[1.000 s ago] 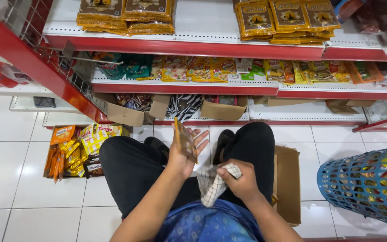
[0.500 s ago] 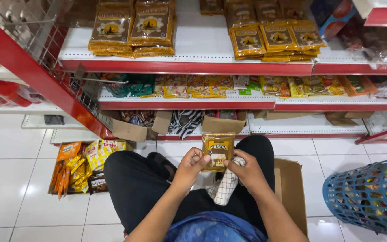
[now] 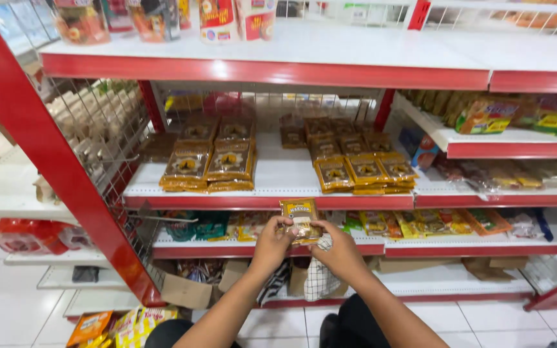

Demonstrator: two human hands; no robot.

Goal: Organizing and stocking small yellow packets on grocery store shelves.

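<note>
Both hands pinch one yellow-brown snack packet (image 3: 299,219) — left hand (image 3: 272,245) closed on its lower left edge, right hand (image 3: 338,248) closed on its lower right, a checkered cloth (image 3: 320,278) hanging beneath the right palm. Packet upright, long axis vertical, raised just in front of the middle shelf's (image 3: 272,201) red lip. Matching packets lie above and beyond the grip: a left stack (image 3: 211,161) about four across in two rows, a right stack (image 3: 352,158) of roughly nine. Both hands equally near.
</note>
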